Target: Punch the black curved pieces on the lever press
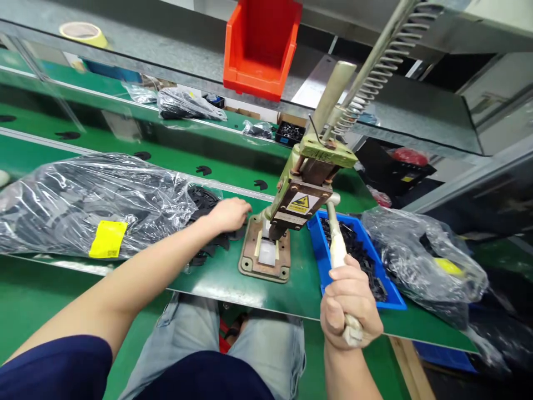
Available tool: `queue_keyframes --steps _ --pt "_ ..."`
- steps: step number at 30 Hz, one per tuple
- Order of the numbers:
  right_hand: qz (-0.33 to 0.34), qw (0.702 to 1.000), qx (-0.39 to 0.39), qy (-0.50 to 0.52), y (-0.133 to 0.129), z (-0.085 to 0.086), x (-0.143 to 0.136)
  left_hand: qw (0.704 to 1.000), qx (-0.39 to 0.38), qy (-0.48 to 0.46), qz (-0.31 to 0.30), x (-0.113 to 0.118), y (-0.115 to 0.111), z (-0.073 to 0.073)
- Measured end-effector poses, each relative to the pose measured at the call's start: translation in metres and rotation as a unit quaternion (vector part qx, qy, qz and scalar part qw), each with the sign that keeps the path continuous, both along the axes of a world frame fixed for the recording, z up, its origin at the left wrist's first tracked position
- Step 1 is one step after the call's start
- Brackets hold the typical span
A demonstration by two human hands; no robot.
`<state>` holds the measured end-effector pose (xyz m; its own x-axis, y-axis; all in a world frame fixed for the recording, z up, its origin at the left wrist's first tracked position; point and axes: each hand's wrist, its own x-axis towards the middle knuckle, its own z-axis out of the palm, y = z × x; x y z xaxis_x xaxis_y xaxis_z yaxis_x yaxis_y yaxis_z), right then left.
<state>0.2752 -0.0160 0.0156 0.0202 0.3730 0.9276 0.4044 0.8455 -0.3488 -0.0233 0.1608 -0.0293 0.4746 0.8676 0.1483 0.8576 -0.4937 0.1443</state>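
Note:
My right hand [352,303] is wrapped around the pale, taped lever handle [336,239] of a green hand press [306,183]. The lever slopes down toward me from the press's right side. At the left edge of the press base [247,261], my left hand [231,214] is closed with its fingers curled down; whatever they hold is hidden. Black curved plastic parts [204,200] lie under and beside that hand, by the mouth of a clear bag [95,194]. A white block [267,253] sits on the base below the ram.
A blue bin [387,286] of small black parts stands right of the press, with another plastic bag [425,261] beyond it. Behind, several black parts lie spaced along a green belt [166,158]. An orange bin [262,72] sits on the shelf [166,39] above.

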Motion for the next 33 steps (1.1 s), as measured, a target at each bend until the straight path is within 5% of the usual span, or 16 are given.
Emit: queue_keyframes --steps 3,7,12,24,33 --pt "0.000 1.000 0.007 0.014 0.001 0.001 -0.003 0.989 -0.074 0.067 0.112 -0.027 0.051 0.001" --pt "0.005 1.000 0.015 0.018 0.001 0.000 -0.004 0.975 -0.145 0.112 0.129 -0.036 0.086 -0.013" --pt "0.004 1.000 0.019 0.018 0.002 -0.001 -0.004 0.969 -0.180 0.125 0.112 -0.026 0.086 -0.026" --pt "0.007 0.999 0.010 0.030 0.001 -0.002 -0.006 0.968 -0.223 0.092 0.065 -0.006 0.073 -0.016" --pt "0.010 0.999 0.019 0.029 0.002 -0.001 -0.005 0.978 -0.204 0.033 -0.005 -0.017 0.068 -0.014"
